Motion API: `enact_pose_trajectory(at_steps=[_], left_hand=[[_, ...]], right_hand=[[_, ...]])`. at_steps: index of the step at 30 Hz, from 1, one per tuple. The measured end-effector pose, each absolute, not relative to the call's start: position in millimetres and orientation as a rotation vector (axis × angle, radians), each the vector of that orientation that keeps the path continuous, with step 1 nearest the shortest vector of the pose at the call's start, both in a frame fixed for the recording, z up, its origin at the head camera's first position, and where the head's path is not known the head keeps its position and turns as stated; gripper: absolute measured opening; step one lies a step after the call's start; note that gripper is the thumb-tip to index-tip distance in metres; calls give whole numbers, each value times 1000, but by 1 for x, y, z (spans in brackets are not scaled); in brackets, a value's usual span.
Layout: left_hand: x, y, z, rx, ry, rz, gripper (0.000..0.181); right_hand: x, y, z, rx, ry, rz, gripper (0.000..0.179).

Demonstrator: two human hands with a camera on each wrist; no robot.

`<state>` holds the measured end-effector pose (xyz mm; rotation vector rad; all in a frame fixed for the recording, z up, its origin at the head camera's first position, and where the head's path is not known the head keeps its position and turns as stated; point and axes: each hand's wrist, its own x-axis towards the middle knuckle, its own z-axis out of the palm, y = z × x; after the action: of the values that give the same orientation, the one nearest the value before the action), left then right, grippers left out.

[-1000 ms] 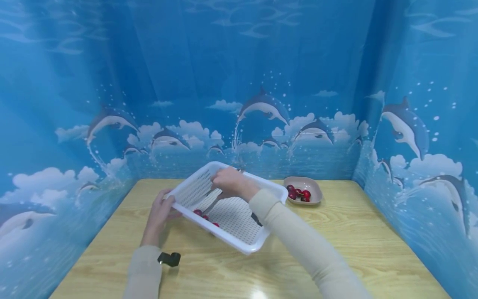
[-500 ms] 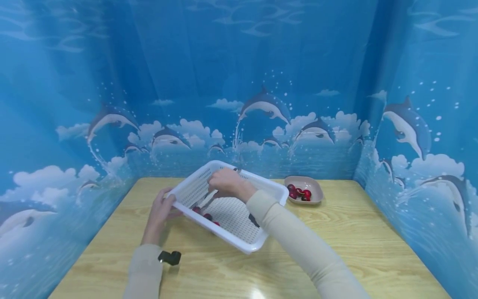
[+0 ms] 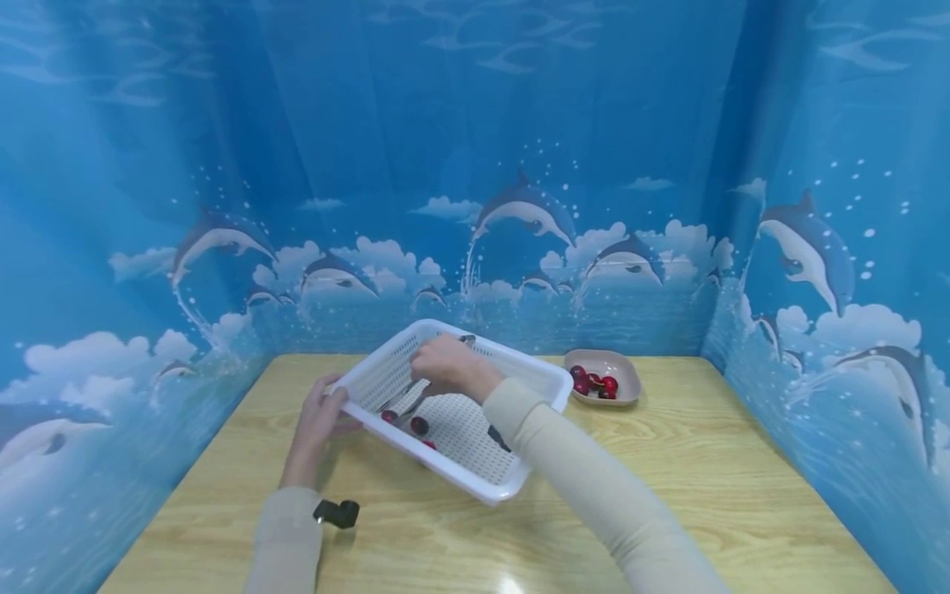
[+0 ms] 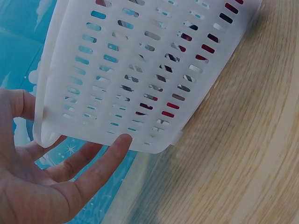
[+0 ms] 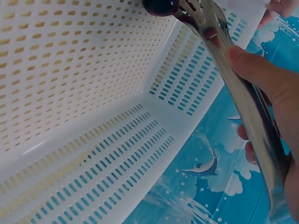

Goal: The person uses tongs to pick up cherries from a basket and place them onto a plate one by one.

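A white perforated plastic basket [image 3: 482, 488] is tilted over the table, its low side toward the front left. My left hand [image 3: 321, 417] grips the rim at its left end, thumb over the edge and fingers spread under the outer wall [image 4: 56, 100]. My right hand [image 3: 449, 363] reaches into the basket and holds metal tongs [image 5: 245, 105] around their arms. The tong heads point down toward several cherries along the low side. One dark cherry [image 3: 419, 426] lies beside the tongs; a cherry [image 5: 160, 5] also shows by the tong head in the right wrist view.
A small pinkish-beige bowl [image 3: 629, 381] with several cherries [image 3: 594, 383] stands at the back right of the wooden table [image 3: 653, 478]. A blue dolphin-print curtain [image 3: 460, 165] encloses the back and sides. A black strap mount [image 3: 337, 513] sits on my left wrist.
My right hand has shifted slightly left with the tongs. One cherry has moved a little right and up the basket floor. The left hand and bowl stay put.
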<state>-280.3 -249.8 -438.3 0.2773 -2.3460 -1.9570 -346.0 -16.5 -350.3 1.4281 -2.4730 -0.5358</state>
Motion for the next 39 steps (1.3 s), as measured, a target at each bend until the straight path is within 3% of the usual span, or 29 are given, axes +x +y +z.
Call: enact_pose_trajectory(at_steps=[6, 15, 39], left_hand=[[-281, -248, -436, 281, -2336, -1973, 58], [-281, -250, -437, 275, -2315, -1996, 57], [-279, -252, -437, 239, -2325, -1975, 58]], right_hand=[[-343, -19, -346, 1433, -2464, -546, 21], [-339, -9, -337, 1402, -2450, -494, 29], [-324, 59, -322, 1324, -2345, -130, 30]])
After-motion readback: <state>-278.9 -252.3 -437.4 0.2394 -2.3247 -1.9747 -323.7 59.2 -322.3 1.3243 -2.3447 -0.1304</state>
